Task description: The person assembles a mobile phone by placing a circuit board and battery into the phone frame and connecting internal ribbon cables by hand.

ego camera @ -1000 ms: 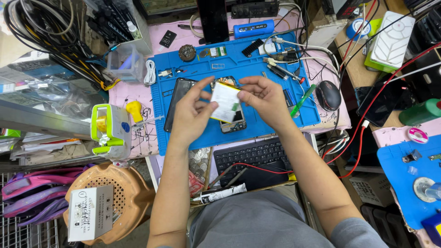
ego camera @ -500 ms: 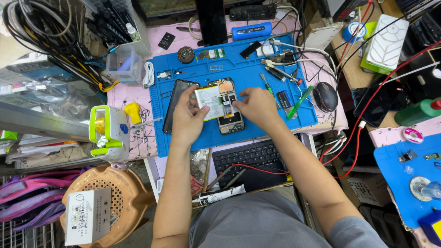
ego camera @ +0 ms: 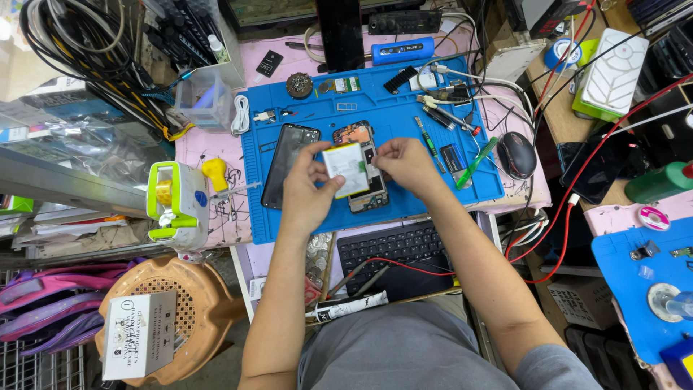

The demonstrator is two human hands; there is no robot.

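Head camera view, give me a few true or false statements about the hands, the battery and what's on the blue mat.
1. Both the left hand and right hand hold the white phone battery. True.
2. The battery is over the opened phone on the blue mat. True.
3. The black phone panel lies right of the opened phone. False: it lies left.
4. The computer mouse sits on the keyboard. False: it sits beside the mat's right edge.
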